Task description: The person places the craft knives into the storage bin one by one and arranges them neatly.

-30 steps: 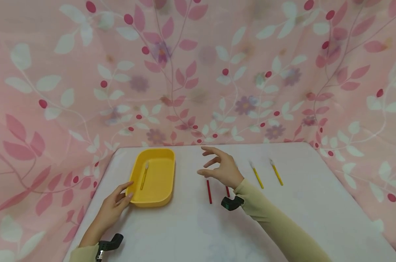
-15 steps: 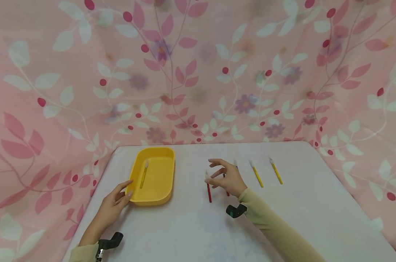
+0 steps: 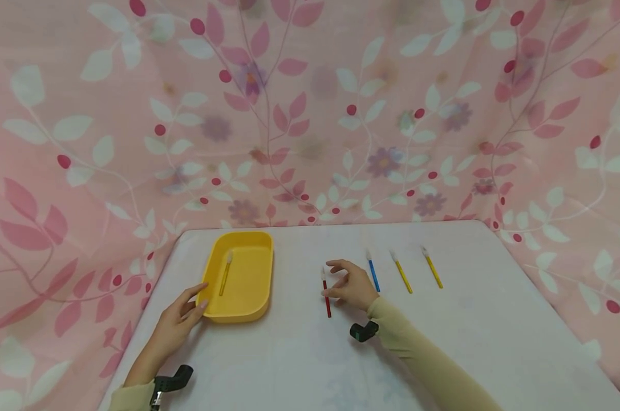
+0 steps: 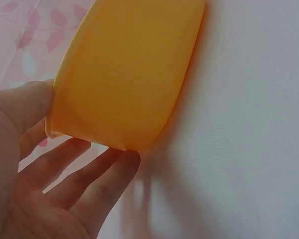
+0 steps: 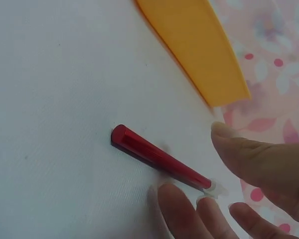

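A yellow tray (image 3: 250,274) with rounded corners is left of the middle of the head frame, and inside it lies one slim yellow brush (image 3: 225,277), its pale tip toward the upper edge. The left hand (image 3: 173,325) is at the lower left corner of this tray; its fingers and thumb are bent about the rim and grip it.

The red brush (image 5: 162,158) lies on the white-covered counter (image 3: 289,365), a little right of and below the centre of the head frame. The right hand (image 3: 355,285) is over it. In the right wrist frame its thumb and fingers are spread, with a gap between them, so they are released; I cannot tell if one fingertip touches the barrel. This hand hides a part of the counter to the right of the red brush.

Just beyond the hand, to the right, lies a blue brush (image 3: 373,275), and further right a slanted yellow brush (image 3: 404,277) and another yellow brush (image 3: 434,271), all with pale tips upward. The right sleeve (image 3: 428,357) crosses the lower right of the frame.

Between the tray and the red brush there is a strip of white surface. The far edge of the counter meets a pink flowered cloth (image 3: 315,114), which fills the upper half.
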A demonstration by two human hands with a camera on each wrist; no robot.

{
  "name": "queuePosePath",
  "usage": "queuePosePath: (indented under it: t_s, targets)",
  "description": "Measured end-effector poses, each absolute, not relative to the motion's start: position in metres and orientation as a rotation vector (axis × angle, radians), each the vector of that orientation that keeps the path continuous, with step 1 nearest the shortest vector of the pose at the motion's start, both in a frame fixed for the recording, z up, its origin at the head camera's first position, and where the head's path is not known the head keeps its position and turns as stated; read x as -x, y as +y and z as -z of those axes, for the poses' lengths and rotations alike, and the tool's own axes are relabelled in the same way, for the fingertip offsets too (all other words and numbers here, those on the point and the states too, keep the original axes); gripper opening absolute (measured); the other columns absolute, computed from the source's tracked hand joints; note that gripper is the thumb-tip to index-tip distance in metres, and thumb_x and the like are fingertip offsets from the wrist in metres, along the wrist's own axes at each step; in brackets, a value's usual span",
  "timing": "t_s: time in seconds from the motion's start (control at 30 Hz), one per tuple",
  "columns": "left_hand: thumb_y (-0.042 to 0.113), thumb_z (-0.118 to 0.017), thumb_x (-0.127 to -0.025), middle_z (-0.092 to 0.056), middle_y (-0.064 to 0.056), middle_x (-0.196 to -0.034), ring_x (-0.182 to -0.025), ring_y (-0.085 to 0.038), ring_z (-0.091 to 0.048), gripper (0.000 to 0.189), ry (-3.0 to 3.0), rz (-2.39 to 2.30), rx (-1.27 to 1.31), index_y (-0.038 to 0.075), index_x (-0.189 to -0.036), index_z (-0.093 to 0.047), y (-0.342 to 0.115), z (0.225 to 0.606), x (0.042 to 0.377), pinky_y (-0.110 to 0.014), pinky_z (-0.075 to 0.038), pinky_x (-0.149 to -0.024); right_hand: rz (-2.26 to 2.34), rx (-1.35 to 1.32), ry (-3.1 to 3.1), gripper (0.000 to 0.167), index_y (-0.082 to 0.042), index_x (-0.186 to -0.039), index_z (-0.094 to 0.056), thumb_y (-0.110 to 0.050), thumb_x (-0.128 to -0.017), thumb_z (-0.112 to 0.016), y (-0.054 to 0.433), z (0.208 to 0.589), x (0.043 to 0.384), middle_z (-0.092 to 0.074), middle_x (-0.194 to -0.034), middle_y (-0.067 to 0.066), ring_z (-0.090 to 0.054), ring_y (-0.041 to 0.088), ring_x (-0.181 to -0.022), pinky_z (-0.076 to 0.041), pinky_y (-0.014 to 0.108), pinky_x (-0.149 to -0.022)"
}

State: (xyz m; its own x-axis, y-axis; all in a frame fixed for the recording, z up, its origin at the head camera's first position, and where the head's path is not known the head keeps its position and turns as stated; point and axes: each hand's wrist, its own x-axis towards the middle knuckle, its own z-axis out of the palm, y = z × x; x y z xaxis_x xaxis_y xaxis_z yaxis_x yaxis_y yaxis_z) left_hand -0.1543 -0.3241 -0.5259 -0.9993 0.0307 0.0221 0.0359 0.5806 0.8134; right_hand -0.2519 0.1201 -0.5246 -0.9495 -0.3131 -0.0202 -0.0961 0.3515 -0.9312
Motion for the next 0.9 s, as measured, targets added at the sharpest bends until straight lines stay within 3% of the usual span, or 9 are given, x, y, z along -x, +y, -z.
queuePosePath:
  t_s: [0.53, 0.9]
  targets:
    - [0.038, -0.062, -0.114, -0.042, -0.021, -0.169, -0.141, -0.051, -0.056, 0.060, -2.795, 1.432, 0.051, 0.016, -0.167, -0.045, -0.323, 0.525, 0.154, -0.051, -0.058, -0.105, 1.488, 0.382, 2.464, 0.080, -0.003, -0.152, -0.060, -0.001, -0.082, -0.097, 0.109, 0.526, 0.267, -0.060, -0.139, 0.022, -0.068, 0.022, -0.061, -0.064, 0.035, -0.060]
    - [0.036, -0.063, -0.114, -0.044, -0.024, -0.168, -0.139, -0.053, -0.057, 0.059, -2.799, 1.408, 0.060, 0.013, -0.166, -0.046, -0.322, 0.524, 0.154, -0.048, -0.060, -0.104, 1.400, 0.460, 2.462, 0.076, -0.003, -0.149, -0.064, -0.005, -0.081, -0.099, 0.108, 0.532, 0.276, -0.055, -0.136, 0.022, -0.059, 0.019, -0.066, -0.063, 0.032, -0.057]
